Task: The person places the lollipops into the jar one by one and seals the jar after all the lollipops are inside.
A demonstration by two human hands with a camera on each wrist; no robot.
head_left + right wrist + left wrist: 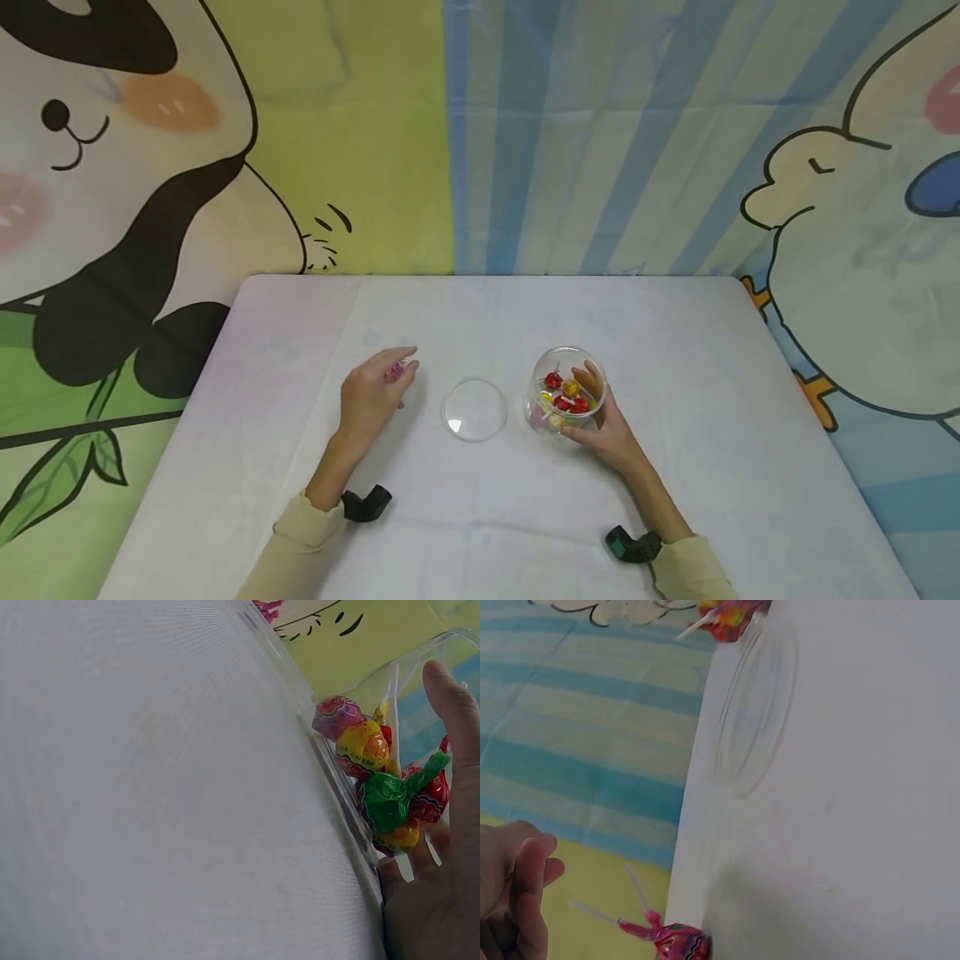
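Note:
Pink-wrapped lollipops (395, 371) lie at the left of the table. My left hand (372, 396) is beside them, with thumb and fingers spread apart. In the left wrist view the wrapped lollipop heads (681, 943) show with two white sticks, apart from the visible fingers of the left hand (517, 889). A clear round jar (536, 387) stands to the right, holding several red, yellow, green and pink lollipops (386, 801). My right hand (611, 429) grips the jar's right side, fingers behind and thumb in front. Between the hands lies a clear round lid (474, 409).
A white cloth (480, 550) covers the table. Behind it hangs a curtain (600, 150) printed with cartoon animals and stripes. Black wrist mounts (367, 504) sit at both wrists.

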